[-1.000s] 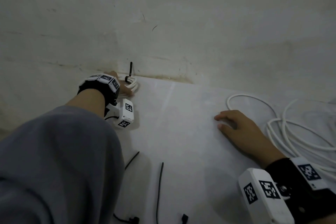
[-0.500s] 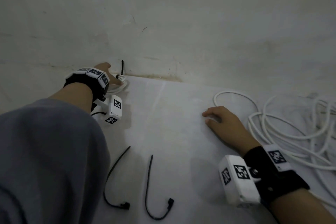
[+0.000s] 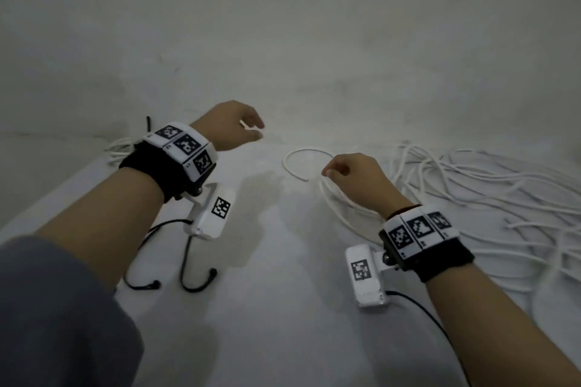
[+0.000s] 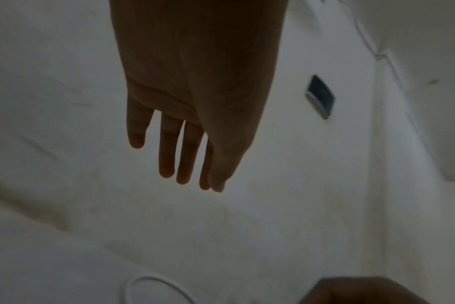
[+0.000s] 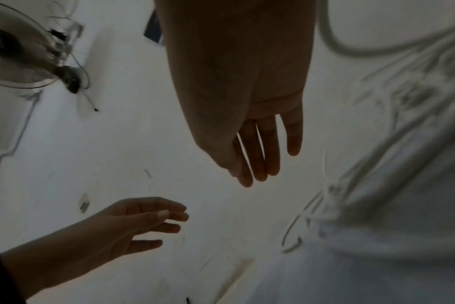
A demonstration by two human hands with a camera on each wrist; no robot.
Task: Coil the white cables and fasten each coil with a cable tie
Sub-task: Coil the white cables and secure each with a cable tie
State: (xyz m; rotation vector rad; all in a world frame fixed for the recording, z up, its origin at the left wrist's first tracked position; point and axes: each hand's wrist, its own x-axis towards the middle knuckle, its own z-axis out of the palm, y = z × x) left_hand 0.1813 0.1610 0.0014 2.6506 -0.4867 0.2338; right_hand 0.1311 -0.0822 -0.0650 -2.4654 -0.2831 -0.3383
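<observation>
We record the left hand [image 3: 231,126] raised with fingers [image 4: 166,164] straight and holding nothing, and the right hand [image 3: 355,181] likewise empty, fingers [image 5: 257,160] extended, just above a loose white cable end [image 3: 294,163]. The tangled white cables [image 3: 471,185] lie right of it. A tied coil [image 3: 121,146] rests behind the left wrist; two black cable ties [image 3: 191,280] lie nearer us.

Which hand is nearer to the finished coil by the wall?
Left. The left hand hovers open just right of the tied coil, its wrist above it; the right hand is far to the right, over the loose cable.
</observation>
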